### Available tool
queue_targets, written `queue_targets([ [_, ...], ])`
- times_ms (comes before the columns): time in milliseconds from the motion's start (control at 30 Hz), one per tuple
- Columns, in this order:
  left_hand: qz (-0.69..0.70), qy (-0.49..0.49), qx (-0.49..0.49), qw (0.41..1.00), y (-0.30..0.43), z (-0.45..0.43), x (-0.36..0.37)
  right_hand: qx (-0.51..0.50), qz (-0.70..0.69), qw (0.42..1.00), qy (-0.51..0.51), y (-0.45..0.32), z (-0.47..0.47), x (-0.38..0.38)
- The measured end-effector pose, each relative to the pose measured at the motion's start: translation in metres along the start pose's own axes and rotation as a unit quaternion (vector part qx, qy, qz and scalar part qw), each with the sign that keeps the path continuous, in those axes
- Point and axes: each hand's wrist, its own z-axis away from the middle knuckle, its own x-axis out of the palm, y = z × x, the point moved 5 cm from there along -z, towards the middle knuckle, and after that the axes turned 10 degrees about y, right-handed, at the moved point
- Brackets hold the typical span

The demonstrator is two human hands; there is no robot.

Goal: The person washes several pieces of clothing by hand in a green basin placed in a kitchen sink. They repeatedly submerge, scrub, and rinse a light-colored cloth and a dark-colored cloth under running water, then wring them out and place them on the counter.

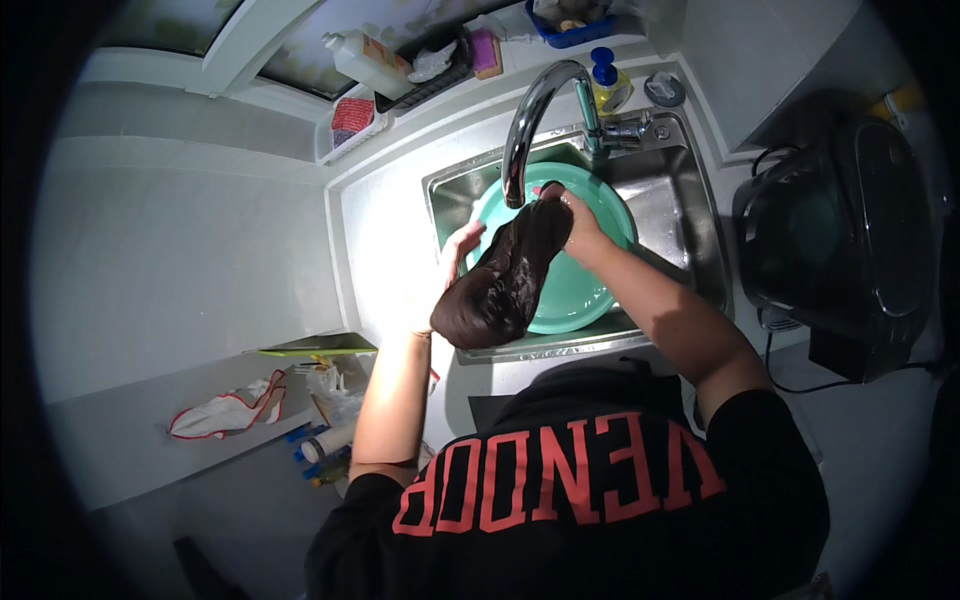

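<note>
My right hand (574,221) grips the upper end of a dark brown, wet-looking piece of fabric (499,281) above a round green basin (559,316). The fabric runs down to the left and ends in a rounded, bulging mass. Beside it is my left hand (463,244), fingers extended. Its palm is hidden behind the fabric, so its hold is unclear. Over the basin curves a chrome faucet (517,142), its spout just above the fabric's upper part. The basin sits in a stainless steel sink (667,199); water glints inside it.
Behind the faucet stands a yellow soap bottle with a blue pump (611,86). The ledge holds a white bottle (367,64), a black tray (431,64) and a purple sponge (486,52). A black appliance (840,217) is at the right. Red-edged cloth (225,412) lies lower left.
</note>
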Motion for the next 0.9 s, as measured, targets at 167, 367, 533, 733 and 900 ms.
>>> queue_targets([
  [167, 0.328, -0.165, -0.389, 0.845, -0.052, 0.014, 0.014, -0.213, 0.298, 0.926, -0.094, -0.032, 0.027, 0.043],
  [367, 0.211, -0.188, -0.279, 0.918, -0.044, -0.001, 0.021, -0.440, 0.497, 0.743, -0.084, -0.058, 0.056, 0.064],
  [533, 0.283, -0.177, -0.214, 0.918, -0.031, 0.000, 0.030, -0.468, 0.526, 0.708, -0.054, -0.072, 0.065, 0.064],
  [733, 0.493, -0.247, -0.291, 0.782, -0.063, 0.012, 0.031, -0.552, 0.635, 0.536, -0.063, -0.086, 0.085, 0.083],
  [900, 0.198, -0.169, -0.197, 0.945, -0.067, 0.003, -0.007, -0.573, 0.735, 0.347, -0.103, -0.081, 0.096, 0.094],
])
